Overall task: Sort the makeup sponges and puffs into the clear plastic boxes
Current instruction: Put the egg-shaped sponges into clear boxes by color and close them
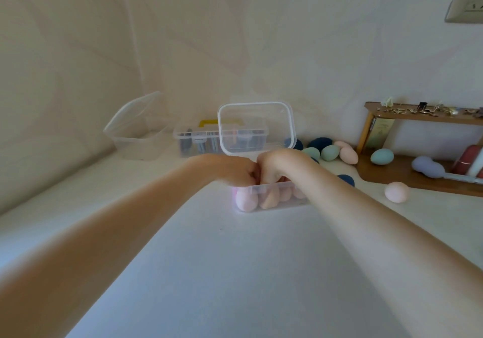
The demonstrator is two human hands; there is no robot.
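Clear plastic box with hinged lid (271, 194) at mid-bench, lid (257, 126) standing open behind; pink and peach egg-shaped sponges (247, 200) packed along the front wall. Head view only: left hand (235, 171) and right hand (273, 166) knuckle to knuckle over the box mouth, fingers curled down into it; cannot tell whether either holds a sponge, tips hidden behind the rim. Loose sponges all to the right: pale pink egg sponge (396, 192) alone on the white bench (222, 272), green, navy and peach sponge cluster (330, 152) near the wall, teal sponge (382, 156) on the wooden shelf base (397, 175). Right hand nearer by judgement. Second open clear box (138, 141) far left, well apart; clear handled organiser (198, 141) behind. Open bench in front.
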